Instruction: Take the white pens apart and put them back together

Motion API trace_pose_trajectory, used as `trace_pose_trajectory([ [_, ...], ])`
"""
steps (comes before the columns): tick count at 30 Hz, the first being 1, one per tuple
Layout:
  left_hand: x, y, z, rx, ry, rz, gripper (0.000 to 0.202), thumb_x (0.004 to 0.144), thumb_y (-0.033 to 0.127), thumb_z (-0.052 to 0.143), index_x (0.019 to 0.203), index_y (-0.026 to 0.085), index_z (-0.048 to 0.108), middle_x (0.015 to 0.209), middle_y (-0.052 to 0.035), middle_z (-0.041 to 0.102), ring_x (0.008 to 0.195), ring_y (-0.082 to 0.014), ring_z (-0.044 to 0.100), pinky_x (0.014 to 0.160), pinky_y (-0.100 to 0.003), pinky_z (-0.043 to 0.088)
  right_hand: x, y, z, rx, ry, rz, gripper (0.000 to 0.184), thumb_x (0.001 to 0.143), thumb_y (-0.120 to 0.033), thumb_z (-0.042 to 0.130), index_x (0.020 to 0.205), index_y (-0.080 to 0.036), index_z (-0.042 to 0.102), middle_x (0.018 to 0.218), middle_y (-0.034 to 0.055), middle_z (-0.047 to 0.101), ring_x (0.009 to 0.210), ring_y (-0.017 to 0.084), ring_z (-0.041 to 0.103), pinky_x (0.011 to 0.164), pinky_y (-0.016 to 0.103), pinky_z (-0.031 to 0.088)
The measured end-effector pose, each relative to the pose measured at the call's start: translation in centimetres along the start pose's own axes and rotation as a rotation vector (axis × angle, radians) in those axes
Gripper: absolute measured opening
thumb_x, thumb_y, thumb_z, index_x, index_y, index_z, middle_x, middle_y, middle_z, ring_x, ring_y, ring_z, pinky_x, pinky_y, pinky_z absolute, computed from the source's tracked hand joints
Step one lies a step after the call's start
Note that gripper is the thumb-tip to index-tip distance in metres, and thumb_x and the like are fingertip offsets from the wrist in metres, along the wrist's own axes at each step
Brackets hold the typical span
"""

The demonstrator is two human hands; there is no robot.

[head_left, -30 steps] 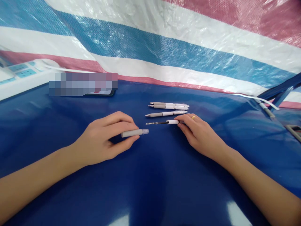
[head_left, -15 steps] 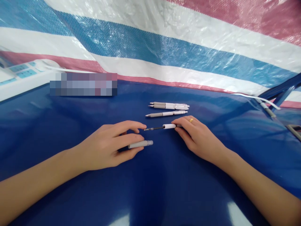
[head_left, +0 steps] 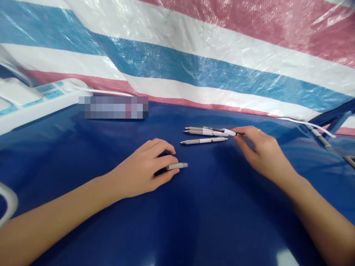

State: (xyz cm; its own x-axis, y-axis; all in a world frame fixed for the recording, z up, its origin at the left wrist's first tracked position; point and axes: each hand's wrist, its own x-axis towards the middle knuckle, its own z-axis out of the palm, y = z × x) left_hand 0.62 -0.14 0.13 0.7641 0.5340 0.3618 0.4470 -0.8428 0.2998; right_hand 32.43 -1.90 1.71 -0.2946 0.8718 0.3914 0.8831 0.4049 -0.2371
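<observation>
My left hand (head_left: 152,166) rests low over the blue table, its thumb and a finger closed around a grey pen grip section (head_left: 173,166) with a clear end pointing right. The index finger curls above it. Farther back on the right, my right hand (head_left: 259,147), with a ring, pinches the white rear half of a pen (head_left: 229,132). A thin dark refill (head_left: 215,129) sticks out of it to the left, over the grey-and-white pens (head_left: 196,130) lying side by side. Whether it touches them I cannot tell. Just nearer lies a single grey-and-white pen (head_left: 203,141).
A white power strip (head_left: 52,96) lies at the back left, beside a blurred-out object (head_left: 116,107). A striped plastic sheet (head_left: 194,62) hangs behind the table (head_left: 177,221). White cable (head_left: 305,122) and a blue metal frame (head_left: 332,111) are at the right.
My right hand has moved back and right with the pen's rear half, taking the refill away from my left fingers. The left hand keeps the grip section, its index finger now more curled.
</observation>
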Motion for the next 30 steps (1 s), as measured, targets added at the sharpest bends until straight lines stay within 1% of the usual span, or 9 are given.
trace_pose_trajectory([
  [4, -0.1, 0.1, 0.0, -0.028, -0.022, -0.016, 0.017, 0.091, 0.023, 0.054, 0.098, 0.020, 0.069, 0.106, -0.0087, 0.059, 0.103, -0.0224, 0.055, 0.091, -0.039, 0.047, 1.6, 0.9, -0.4, -0.074, -0.022, -0.019, 0.023, 0.095, -0.025, 0.044, 0.111, -0.021, 0.060, 0.101, 0.0101, 0.067, 0.093, 0.029, 0.065, 0.081, 0.044, 0.052],
  [8, -0.2, 0.2, 0.0, -0.031, -0.018, -0.041, 0.017, 0.090, 0.021, 0.053, 0.098, 0.020, 0.068, 0.107, -0.0081, 0.058, 0.107, -0.0229, 0.054, 0.094, -0.041, 0.045, 4.3, 1.8, 0.8, -0.082, -0.074, -0.056, 0.025, 0.094, -0.025, 0.044, 0.109, -0.018, 0.062, 0.103, 0.0106, 0.068, 0.093, 0.028, 0.065, 0.081, 0.042, 0.052],
  [13, -0.4, 0.1, 0.1, -0.061, -0.064, -0.060, 0.017, 0.089, 0.020, 0.053, 0.100, 0.020, 0.066, 0.107, -0.0072, 0.059, 0.107, -0.0218, 0.054, 0.097, -0.041, 0.043, 7.4, 3.1, 2.8, -0.045, -0.264, -0.100, 0.026, 0.094, -0.026, 0.044, 0.104, -0.018, 0.066, 0.104, 0.0099, 0.069, 0.095, 0.027, 0.065, 0.082, 0.041, 0.052],
  [20, -0.4, 0.2, -0.2, -0.079, -0.084, -0.040, 0.018, 0.092, 0.022, 0.051, 0.106, 0.019, 0.062, 0.107, -0.0073, 0.059, 0.103, -0.0217, 0.054, 0.093, -0.039, 0.043, 8.8, 3.4, 2.7, -0.008, -0.369, -0.156, 0.029, 0.094, -0.032, 0.046, 0.108, -0.017, 0.067, 0.106, 0.0107, 0.067, 0.096, 0.025, 0.063, 0.086, 0.041, 0.050],
  [23, -0.6, -0.1, -0.7, -0.105, 0.043, -0.053, 0.027, 0.096, 0.018, 0.041, 0.120, 0.020, 0.053, 0.113, -0.0068, 0.057, 0.103, -0.0193, 0.053, 0.091, -0.036, 0.043, 7.9, 1.4, 2.0, -0.043, -0.237, -0.161, 0.029, 0.095, -0.034, 0.048, 0.111, -0.017, 0.064, 0.107, 0.0117, 0.066, 0.100, 0.028, 0.061, 0.089, 0.044, 0.048],
  [24, -0.6, -0.3, -0.9, -0.113, 0.100, -0.097, 0.030, 0.097, 0.015, 0.037, 0.123, 0.021, 0.051, 0.113, -0.0060, 0.057, 0.102, -0.0180, 0.053, 0.090, -0.034, 0.043, 7.3, 0.1, 1.9, -0.053, -0.150, -0.169, 0.026, 0.095, -0.033, 0.049, 0.111, -0.018, 0.064, 0.106, 0.0110, 0.066, 0.100, 0.028, 0.061, 0.090, 0.045, 0.048],
  [26, -0.7, -1.0, -1.0, -0.113, 0.158, -0.196, 0.032, 0.096, 0.010, 0.032, 0.120, 0.021, 0.052, 0.109, -0.0040, 0.058, 0.099, -0.0161, 0.054, 0.088, -0.032, 0.043, 5.6, -3.2, 2.0, 0.024, -0.066, -0.211, 0.023, 0.096, -0.030, 0.049, 0.112, -0.019, 0.062, 0.105, 0.0098, 0.066, 0.100, 0.025, 0.061, 0.090, 0.041, 0.049],
  [28, -0.7, -1.7, -0.9, -0.081, 0.097, -0.227, 0.031, 0.093, 0.008, 0.033, 0.110, 0.020, 0.056, 0.104, -0.0030, 0.059, 0.095, -0.0166, 0.054, 0.086, -0.033, 0.043, 3.7, -6.7, 2.6, 0.070, -0.123, -0.305, 0.028, 0.094, -0.033, 0.052, 0.118, -0.018, 0.059, 0.111, 0.0105, 0.063, 0.105, 0.025, 0.058, 0.093, 0.040, 0.048],
  [30, -0.7, -2.0, -0.7, -0.034, -0.010, -0.183, 0.028, 0.090, 0.008, 0.036, 0.104, 0.018, 0.058, 0.100, -0.0030, 0.059, 0.092, -0.0183, 0.054, 0.084, -0.035, 0.043, 2.3, -9.4, 3.4, 0.028, -0.220, -0.376, 0.033, 0.094, -0.034, 0.054, 0.122, -0.017, 0.057, 0.115, 0.0109, 0.062, 0.105, 0.026, 0.057, 0.092, 0.043, 0.049],
])
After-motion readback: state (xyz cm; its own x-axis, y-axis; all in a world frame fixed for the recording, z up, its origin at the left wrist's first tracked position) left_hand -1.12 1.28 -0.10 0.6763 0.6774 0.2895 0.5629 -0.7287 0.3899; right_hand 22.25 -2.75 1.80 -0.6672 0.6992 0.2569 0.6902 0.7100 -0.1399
